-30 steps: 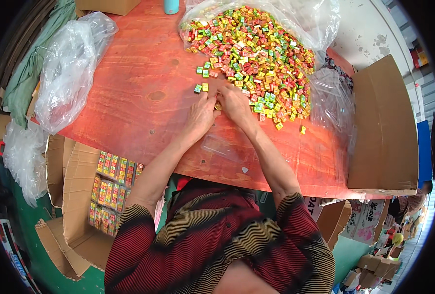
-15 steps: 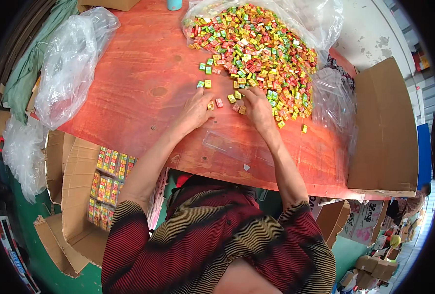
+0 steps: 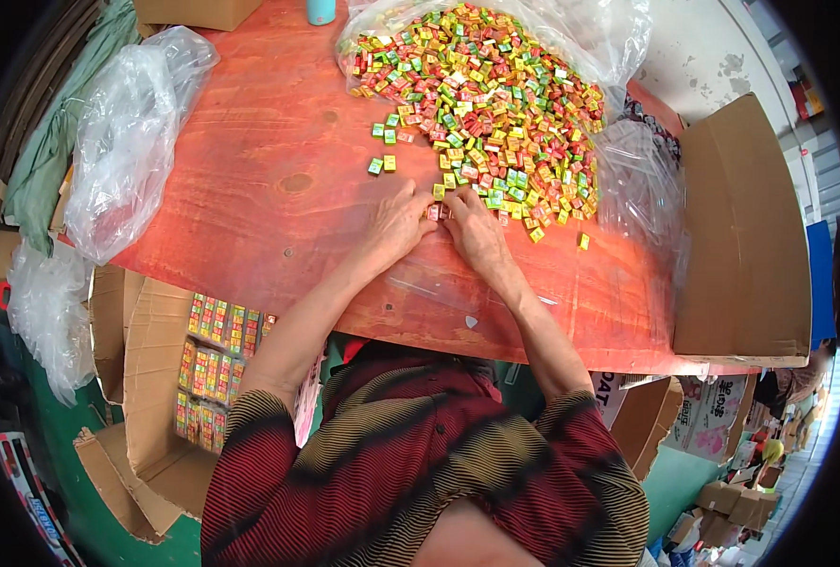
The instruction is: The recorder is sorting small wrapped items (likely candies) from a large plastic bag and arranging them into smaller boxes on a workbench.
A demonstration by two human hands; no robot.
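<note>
My left hand (image 3: 396,227) and my right hand (image 3: 475,230) meet near the middle of the red table (image 3: 240,189). Between their fingertips is a short row of small coloured boxes (image 3: 433,214), pinched from both ends and partly hidden by the fingers. Just beyond the hands spreads a big heap of the same tiny boxes (image 3: 495,113) in red, yellow, green and orange. Several loose ones, such as a yellow box (image 3: 389,163), lie left of the heap. A clear plastic tray (image 3: 429,289) rests on the table nearer to me, below the hands.
Clear plastic bags lie at the left (image 3: 122,142) and right (image 3: 637,180) of the table. An upright cardboard box (image 3: 741,236) stands at the right edge. Below left, an open carton (image 3: 150,378) holds packed rows of boxes (image 3: 214,369). A blue cup (image 3: 320,11) stands at the far edge.
My hands have come together from apart, closing in on a few small boxes between them. The loose boxes near my fingers are now gathered in a row. The view has shifted slightly.
</note>
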